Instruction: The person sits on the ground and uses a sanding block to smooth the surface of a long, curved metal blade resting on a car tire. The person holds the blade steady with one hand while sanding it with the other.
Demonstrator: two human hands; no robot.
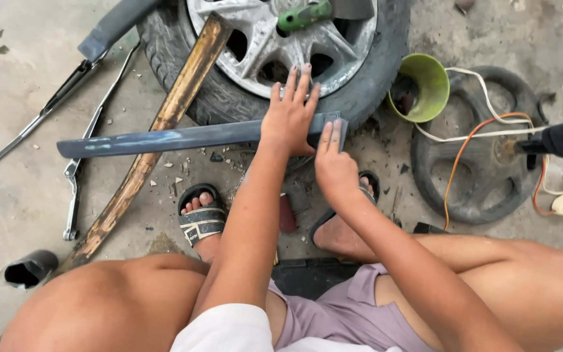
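Note:
A long flat dark grey metal bar (pixel 164 139) lies across the front of a car wheel (pixel 360 85) with a silver alloy rim (pixel 268 45), which lies flat on the concrete floor. My left hand (pixel 288 114) presses flat on the bar, fingers spread and reaching onto the tyre. My right hand (pixel 333 160) rests on the bar's right end, fingers together and flat. I sit low, knees apart, sandalled feet (pixel 202 218) just below the bar.
A worn wooden plank (pixel 158 130) leans from the rim to the floor at left. Metal rods and a wrench (pixel 76 163) lie left. A green cup (pixel 425 88), an old tyre piece (pixel 483 156) with orange and white cables, and a green-handled tool (pixel 304 14) sit nearby.

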